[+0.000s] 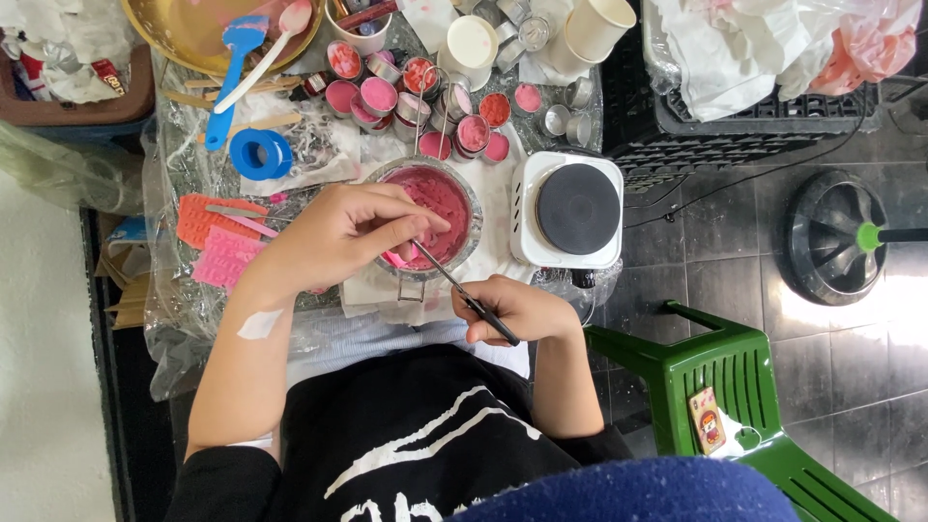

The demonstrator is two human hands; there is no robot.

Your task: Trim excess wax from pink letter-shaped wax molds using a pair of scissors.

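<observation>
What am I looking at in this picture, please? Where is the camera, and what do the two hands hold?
The camera sits on a person's head and looks straight down, so you see that person's own arms and black shirt. There is no machine. The left hand rests over a glass bowl of pink paste and pinches a small pink piece above it. The right hand grips a thin metal tool that points into the bowl. Behind the bowl stand many small tins filled with pink and red paste. To the right is a white hot plate; to the left lie a blue tape roll and a blue spatula. A green plastic chair stands on the tiled floor.
</observation>
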